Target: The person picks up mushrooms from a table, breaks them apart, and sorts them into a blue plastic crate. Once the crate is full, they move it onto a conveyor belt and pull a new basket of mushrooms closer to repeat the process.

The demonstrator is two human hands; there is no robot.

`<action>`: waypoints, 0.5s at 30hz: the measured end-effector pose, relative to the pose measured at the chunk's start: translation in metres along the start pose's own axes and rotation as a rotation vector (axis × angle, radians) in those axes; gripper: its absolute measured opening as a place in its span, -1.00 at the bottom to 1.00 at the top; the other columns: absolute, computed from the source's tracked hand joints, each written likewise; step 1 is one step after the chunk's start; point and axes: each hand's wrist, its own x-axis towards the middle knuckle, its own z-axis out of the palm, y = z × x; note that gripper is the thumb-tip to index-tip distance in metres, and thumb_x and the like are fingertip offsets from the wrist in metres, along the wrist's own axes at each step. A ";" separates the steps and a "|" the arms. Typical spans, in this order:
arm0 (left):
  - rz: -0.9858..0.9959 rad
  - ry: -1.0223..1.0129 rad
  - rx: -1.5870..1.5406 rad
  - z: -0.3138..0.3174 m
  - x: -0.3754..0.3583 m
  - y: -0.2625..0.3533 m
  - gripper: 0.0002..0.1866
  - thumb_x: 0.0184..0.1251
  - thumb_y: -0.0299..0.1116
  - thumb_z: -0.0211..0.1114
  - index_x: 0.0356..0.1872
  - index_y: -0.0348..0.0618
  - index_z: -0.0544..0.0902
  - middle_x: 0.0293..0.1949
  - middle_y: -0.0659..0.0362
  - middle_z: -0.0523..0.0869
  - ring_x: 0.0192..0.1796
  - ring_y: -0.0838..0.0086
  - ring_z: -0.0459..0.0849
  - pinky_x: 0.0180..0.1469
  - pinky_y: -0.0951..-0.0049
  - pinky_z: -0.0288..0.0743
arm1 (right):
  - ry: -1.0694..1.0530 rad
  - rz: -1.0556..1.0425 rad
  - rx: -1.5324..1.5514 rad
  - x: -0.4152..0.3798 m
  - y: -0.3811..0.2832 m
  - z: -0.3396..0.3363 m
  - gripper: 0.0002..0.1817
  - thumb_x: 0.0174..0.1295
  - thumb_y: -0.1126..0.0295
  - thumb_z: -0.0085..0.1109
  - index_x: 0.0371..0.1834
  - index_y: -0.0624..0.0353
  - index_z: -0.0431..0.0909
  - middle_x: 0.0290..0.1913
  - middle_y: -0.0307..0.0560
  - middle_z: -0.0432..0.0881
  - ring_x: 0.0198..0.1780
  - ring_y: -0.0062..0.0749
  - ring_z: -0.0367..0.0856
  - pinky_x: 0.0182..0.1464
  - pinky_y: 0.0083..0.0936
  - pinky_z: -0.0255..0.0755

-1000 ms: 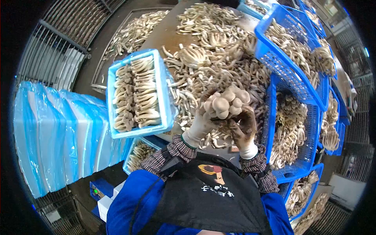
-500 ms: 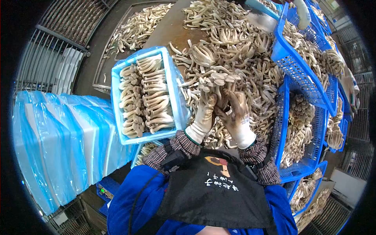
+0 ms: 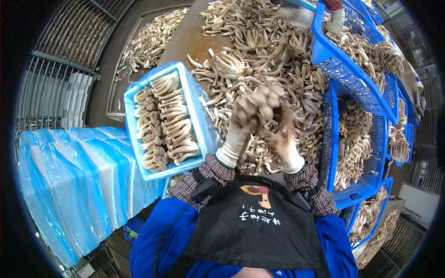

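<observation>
Both of my hands wear stained white gloves and meet at a bunch of brown-capped mushrooms [image 3: 262, 102] above the heap. My left hand [image 3: 238, 136] is wrapped round the bunch from its left side. Opposite it, my right hand [image 3: 282, 136] has its fingers curled against the underside of the same bunch. Beneath and beyond them, loose mushrooms [image 3: 296, 76] cover much of the table [image 3: 194, 44]. To the left stands a blue-lined box [image 3: 187, 92], in which mushrooms [image 3: 162, 120] lie in two neat rows.
Blue plastic baskets [image 3: 354, 83] of mushrooms line the right side, one raised on others. A co-worker's gloved hand [image 3: 334, 21] is at the upper basket. Plastic-wrapped white boxes [image 3: 79, 180] stand at the left. Another mushroom pile [image 3: 153, 39] lies at the upper left.
The bunch has turned, so its caps now face up toward me and cover more of my fingers. The view has shifted slightly. A co-worker's hand now shows over the upper right basket.
</observation>
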 end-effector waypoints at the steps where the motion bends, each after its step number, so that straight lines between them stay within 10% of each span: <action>1: 0.164 -0.061 0.298 0.000 -0.002 -0.002 -0.23 0.18 -0.51 0.43 0.40 -0.15 0.23 0.22 0.16 0.51 0.28 0.38 0.50 0.33 0.35 0.42 | 0.005 0.071 0.391 -0.001 -0.004 0.004 -0.03 0.20 0.00 0.35 0.54 0.23 0.04 0.45 0.09 0.25 0.47 -0.17 0.26 0.47 -0.25 0.21; 6: 0.111 -0.157 0.581 -0.002 -0.013 0.015 -0.20 0.13 -0.63 0.41 0.38 -0.16 0.17 0.19 0.11 0.53 0.18 0.41 0.58 0.26 0.38 0.50 | -0.081 0.437 1.216 -0.003 -0.018 -0.004 -0.09 0.23 -0.15 0.19 0.52 0.08 0.05 0.37 -0.01 0.36 0.36 -0.16 0.44 0.39 -0.13 0.39; 7: 0.591 -0.363 1.326 -0.021 -0.014 0.013 -0.26 0.21 -0.64 0.35 0.38 -0.17 0.17 0.17 0.12 0.55 0.14 0.43 0.61 0.21 0.42 0.54 | -0.091 0.397 1.259 -0.006 -0.009 -0.003 -0.19 0.26 -0.05 0.18 0.47 0.10 0.11 0.31 0.00 0.41 0.30 -0.13 0.49 0.35 -0.15 0.45; 8: 0.591 -0.355 1.330 -0.023 -0.016 0.010 -0.26 0.21 -0.64 0.35 0.38 -0.17 0.17 0.17 0.12 0.55 0.14 0.43 0.61 0.21 0.42 0.54 | -0.098 0.400 1.262 -0.007 -0.006 -0.003 -0.19 0.26 -0.05 0.18 0.47 0.10 0.11 0.31 0.00 0.41 0.30 -0.13 0.49 0.35 -0.15 0.45; 10: 0.462 -0.287 1.130 -0.009 -0.019 0.018 -0.29 0.27 -0.61 0.30 0.39 -0.17 0.15 0.15 0.15 0.57 0.12 0.46 0.61 0.22 0.45 0.54 | -0.034 0.390 1.215 -0.010 -0.006 -0.002 -0.31 0.34 0.08 0.12 0.44 0.11 0.14 0.29 0.01 0.42 0.24 -0.13 0.53 0.31 -0.18 0.50; 11: 0.107 -0.244 0.483 -0.004 -0.022 0.021 -0.29 0.30 -0.64 0.26 0.43 -0.18 0.13 0.16 0.13 0.55 0.17 0.44 0.58 0.28 0.43 0.49 | -0.037 0.391 1.217 -0.010 -0.003 -0.003 -0.31 0.34 0.08 0.12 0.44 0.11 0.14 0.29 0.01 0.42 0.24 -0.13 0.53 0.31 -0.18 0.50; 14: 0.209 -0.182 0.143 -0.014 -0.018 -0.004 -0.32 0.38 -0.62 0.18 0.47 -0.18 0.11 0.23 0.11 0.51 0.25 0.45 0.53 0.32 0.41 0.45 | 0.021 -0.087 0.076 -0.012 0.015 -0.002 -0.52 0.30 0.48 0.27 0.27 0.17 0.36 0.14 -0.23 0.48 0.09 -0.54 0.51 0.17 -0.61 0.44; 15: 0.257 -0.200 -0.045 0.016 -0.018 0.018 -0.35 0.45 -0.56 0.14 0.50 -0.12 0.11 0.33 0.09 0.44 0.36 0.42 0.44 0.36 0.33 0.42 | 0.057 0.009 0.492 -0.014 0.005 0.005 -0.53 0.27 0.53 0.28 0.23 0.15 0.38 0.16 -0.26 0.43 0.08 -0.59 0.44 0.18 -0.62 0.38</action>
